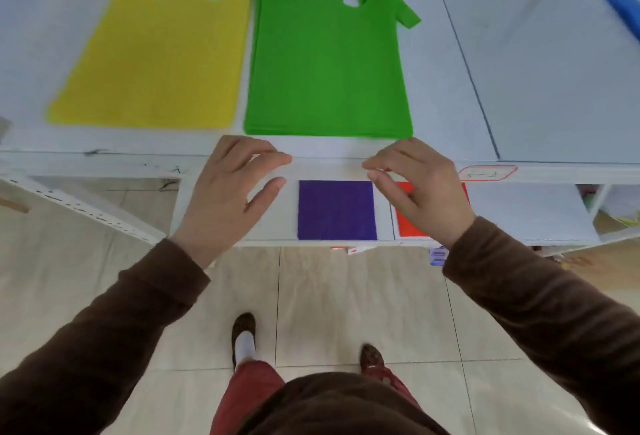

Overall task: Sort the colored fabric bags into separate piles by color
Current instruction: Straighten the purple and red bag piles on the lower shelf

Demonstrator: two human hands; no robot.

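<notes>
both hands, left hand (228, 192) and right hand (420, 192), are held empty, fingers loosely curled, just before the green pile (329, 67); edges should be squared there, clear of the yellow pile (156, 60) beside it.

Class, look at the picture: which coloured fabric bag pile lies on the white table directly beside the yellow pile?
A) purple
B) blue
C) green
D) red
C: the flat green fabric bag pile lies right next to the yellow fabric bag pile on the white table.
</notes>
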